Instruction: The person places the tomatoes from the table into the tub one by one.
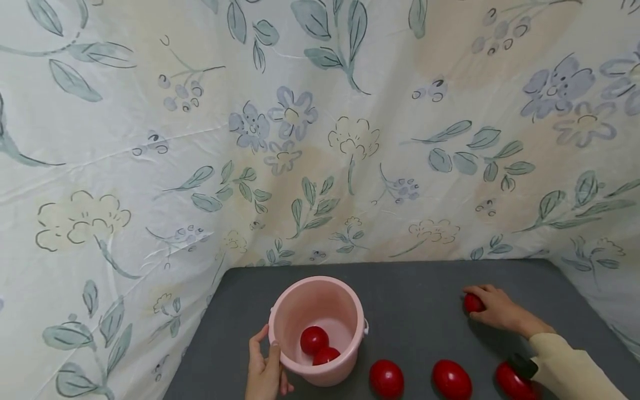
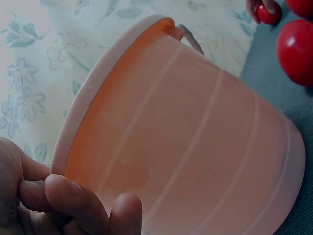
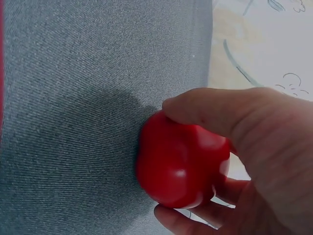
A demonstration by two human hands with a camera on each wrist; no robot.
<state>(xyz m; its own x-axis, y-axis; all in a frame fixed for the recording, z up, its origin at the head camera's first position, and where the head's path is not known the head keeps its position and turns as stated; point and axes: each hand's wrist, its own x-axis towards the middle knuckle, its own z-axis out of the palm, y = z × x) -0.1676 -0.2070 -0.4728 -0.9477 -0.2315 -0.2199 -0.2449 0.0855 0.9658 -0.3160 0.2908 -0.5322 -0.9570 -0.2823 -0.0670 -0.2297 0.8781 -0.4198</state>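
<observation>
A red ball (image 1: 472,303) at the right of the frame, on the grey mat (image 1: 415,300), is gripped by the right hand (image 1: 492,310). A pink bucket (image 1: 320,355) (two red balls inside) at lower centre is clasped at its rim by the left hand (image 1: 265,369). Three more red balls (image 1: 386,379) are lined along the bottom edge.

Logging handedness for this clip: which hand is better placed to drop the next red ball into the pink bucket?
Right, probably. The right hand already has its fingers curled round a red ball on the grey mat, while the left hand grips the pink bucket at its rim.
</observation>
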